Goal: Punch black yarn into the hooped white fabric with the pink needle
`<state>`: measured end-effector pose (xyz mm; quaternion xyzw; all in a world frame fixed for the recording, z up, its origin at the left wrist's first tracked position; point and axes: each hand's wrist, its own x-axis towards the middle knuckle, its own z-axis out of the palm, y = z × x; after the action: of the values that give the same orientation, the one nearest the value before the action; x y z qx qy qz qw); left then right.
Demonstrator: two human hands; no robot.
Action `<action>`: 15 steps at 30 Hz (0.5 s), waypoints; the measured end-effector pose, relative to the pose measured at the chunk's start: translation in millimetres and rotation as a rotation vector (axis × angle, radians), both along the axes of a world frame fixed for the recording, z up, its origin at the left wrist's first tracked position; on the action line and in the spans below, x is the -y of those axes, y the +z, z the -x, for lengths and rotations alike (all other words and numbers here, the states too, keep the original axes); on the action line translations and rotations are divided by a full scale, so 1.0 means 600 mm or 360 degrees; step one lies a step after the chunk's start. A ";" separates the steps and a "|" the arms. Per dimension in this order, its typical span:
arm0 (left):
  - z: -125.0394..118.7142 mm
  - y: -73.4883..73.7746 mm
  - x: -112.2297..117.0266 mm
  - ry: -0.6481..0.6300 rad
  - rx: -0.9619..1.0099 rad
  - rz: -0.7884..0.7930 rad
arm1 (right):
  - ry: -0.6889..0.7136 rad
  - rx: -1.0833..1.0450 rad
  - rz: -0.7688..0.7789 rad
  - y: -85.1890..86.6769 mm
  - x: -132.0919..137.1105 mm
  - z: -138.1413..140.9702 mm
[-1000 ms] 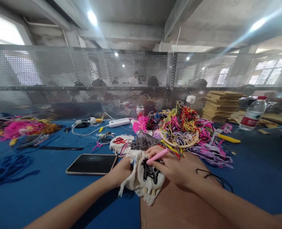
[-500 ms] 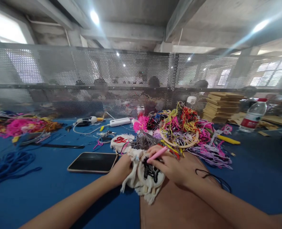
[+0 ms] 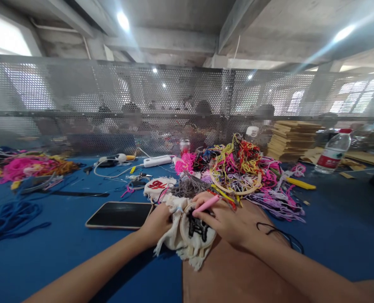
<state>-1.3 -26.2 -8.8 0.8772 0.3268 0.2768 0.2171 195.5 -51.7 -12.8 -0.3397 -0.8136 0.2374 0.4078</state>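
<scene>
My left hand (image 3: 157, 223) grips the edge of a small embroidery hoop (image 3: 196, 229) with cream cloth stretched in it. A black stitched shape shows on the cloth. My right hand (image 3: 226, 221) is closed round a pink punch needle tool (image 3: 206, 205), whose tip rests on the cloth near the black stitching. The hoop sits on the near edge of a brown board (image 3: 237, 269) on the blue table (image 3: 48, 261).
A phone (image 3: 119, 214) lies screen up left of the hoop. A tangled heap of coloured yarn (image 3: 240, 168) with a hoop lies behind my hands. Another hoop with red stitching (image 3: 158, 185), a power strip (image 3: 158, 161), a water bottle (image 3: 332, 151), stacked boards (image 3: 291, 139). People sit behind the perforated metal screen (image 3: 111, 105).
The hoop and both hands have shifted only slightly; the pink tool stays on the cloth. The view has drifted a little.
</scene>
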 end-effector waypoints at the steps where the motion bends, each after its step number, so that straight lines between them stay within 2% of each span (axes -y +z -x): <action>1: -0.001 0.001 0.001 -0.0010 0.0008 0.0004 | 0.0001 0.0022 -0.0013 0.001 0.001 0.000; 6: -0.002 0.002 0.003 -0.0038 0.0068 0.0025 | 0.0020 0.0160 -0.0014 0.011 0.005 -0.002; 12: -0.001 -0.005 0.002 0.0022 0.0047 0.0069 | 0.0020 0.0208 -0.0021 0.016 0.007 -0.003; 15: 0.001 -0.010 -0.003 0.0053 0.0097 0.0245 | 0.0028 0.0223 -0.0014 0.013 0.005 -0.004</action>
<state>-1.6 -24.3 -14.6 0.8434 0.3549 0.2811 0.2893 198.1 -54.8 -5.0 -0.3464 -0.8442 0.2129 0.3491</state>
